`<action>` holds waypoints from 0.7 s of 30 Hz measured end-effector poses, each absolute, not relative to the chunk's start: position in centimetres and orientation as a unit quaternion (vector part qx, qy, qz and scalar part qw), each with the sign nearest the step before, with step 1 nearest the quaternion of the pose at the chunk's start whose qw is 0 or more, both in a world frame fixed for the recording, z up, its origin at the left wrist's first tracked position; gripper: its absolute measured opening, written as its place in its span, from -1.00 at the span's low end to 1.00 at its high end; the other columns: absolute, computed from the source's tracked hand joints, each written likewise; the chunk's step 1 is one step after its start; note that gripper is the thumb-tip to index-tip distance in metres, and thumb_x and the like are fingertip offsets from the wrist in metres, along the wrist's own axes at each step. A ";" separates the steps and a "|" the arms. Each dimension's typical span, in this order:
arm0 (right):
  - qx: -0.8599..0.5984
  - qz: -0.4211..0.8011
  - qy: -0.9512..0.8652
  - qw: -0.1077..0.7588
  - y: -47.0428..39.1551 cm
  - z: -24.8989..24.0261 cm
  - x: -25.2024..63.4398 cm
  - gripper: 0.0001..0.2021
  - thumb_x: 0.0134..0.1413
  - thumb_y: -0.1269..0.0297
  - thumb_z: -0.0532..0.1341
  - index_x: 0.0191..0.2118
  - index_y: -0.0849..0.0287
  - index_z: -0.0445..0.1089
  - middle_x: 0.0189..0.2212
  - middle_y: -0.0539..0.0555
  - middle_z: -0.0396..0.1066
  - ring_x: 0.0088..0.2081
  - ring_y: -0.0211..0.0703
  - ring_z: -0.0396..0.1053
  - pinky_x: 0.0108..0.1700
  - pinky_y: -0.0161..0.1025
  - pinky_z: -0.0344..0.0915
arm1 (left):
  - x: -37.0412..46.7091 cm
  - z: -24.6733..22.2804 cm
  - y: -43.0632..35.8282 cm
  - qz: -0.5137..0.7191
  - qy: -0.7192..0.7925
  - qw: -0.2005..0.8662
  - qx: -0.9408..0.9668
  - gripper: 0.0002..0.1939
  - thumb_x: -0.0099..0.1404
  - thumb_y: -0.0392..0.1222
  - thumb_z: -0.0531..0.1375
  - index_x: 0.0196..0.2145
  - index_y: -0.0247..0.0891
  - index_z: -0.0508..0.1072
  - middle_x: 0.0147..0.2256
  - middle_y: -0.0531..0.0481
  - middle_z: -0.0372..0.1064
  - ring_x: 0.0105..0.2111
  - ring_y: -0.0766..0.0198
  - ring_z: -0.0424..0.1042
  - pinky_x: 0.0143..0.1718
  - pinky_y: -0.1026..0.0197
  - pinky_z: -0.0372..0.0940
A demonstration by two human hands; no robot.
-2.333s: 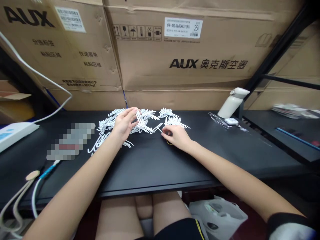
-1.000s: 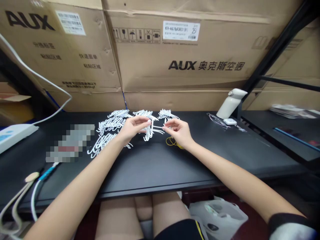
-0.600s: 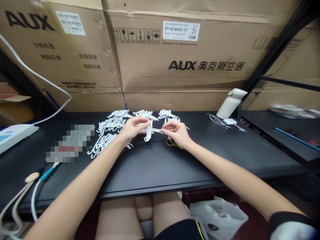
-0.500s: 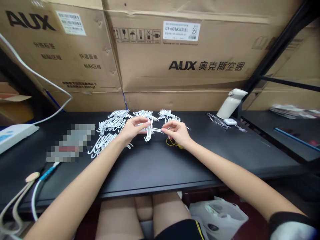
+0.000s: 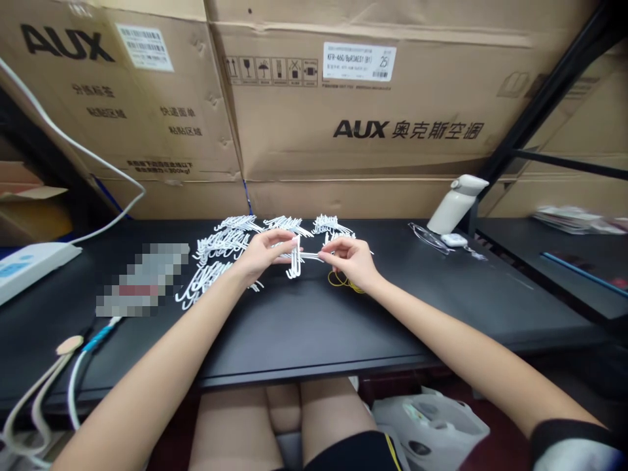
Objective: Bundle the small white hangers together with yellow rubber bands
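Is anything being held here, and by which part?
Yes: a few white hooks, pinched near their upper end by the left hand. The right hand's fingertips meet the straight ends; whether they grip is unclear.

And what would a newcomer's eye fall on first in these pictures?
Most likely the cardboard with its bold AUX lettering, filling most of the background behind the black table. Then the white hooked pieces between the left grip and the right grip, over the table; similar clusters lie behind and to the left.

Left grip (image 5: 262, 254) pinched; right grip (image 5: 352, 261) pinched nearby; forearms (image 5: 159, 360) angle inward.
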State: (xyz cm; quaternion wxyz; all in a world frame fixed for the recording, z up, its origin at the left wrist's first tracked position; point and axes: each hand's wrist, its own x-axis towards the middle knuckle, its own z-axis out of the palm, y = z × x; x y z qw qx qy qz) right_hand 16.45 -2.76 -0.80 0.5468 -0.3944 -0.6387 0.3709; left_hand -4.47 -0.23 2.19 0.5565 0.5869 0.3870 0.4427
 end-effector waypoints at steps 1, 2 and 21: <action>-0.392 0.372 -0.637 0.550 -2.7 -0.8 16.5 -0.71 -0.18 0.08 0.37 -0.42 0.21 0.43 -0.50 0.05 0.44 -0.62 -0.31 0.27 -0.59 -0.29 0.29 | -4.5 2.2 -0.2 0.441 0.385 0.558 0.588 -0.68 -0.02 -0.08 0.40 -0.34 -0.29 0.48 -0.27 -0.07 0.43 -0.19 0.08 0.49 -0.21 0.06 0.44; -0.388 0.373 -0.636 0.552 -2.7 -0.8 16.5 -0.71 -0.18 0.09 0.37 -0.42 0.22 0.43 -0.50 0.05 0.44 -0.62 -0.31 0.28 -0.59 -0.29 0.29 | -4.5 2.2 -0.2 0.440 0.383 0.559 0.589 -0.68 -0.02 -0.08 0.39 -0.34 -0.29 0.48 -0.27 -0.06 0.43 -0.18 0.08 0.50 -0.21 0.06 0.44; -0.393 0.409 -0.607 0.556 -2.9 -0.4 16.3 -0.71 -0.23 0.15 0.40 -0.42 0.25 0.42 -0.53 0.03 0.42 -0.64 -0.35 0.27 -0.61 -0.34 0.25 | -4.5 2.1 -0.1 0.443 0.385 0.562 0.583 -0.62 -0.03 -0.09 0.40 -0.26 -0.28 0.47 -0.18 -0.09 0.45 -0.17 0.08 0.50 -0.19 0.06 0.44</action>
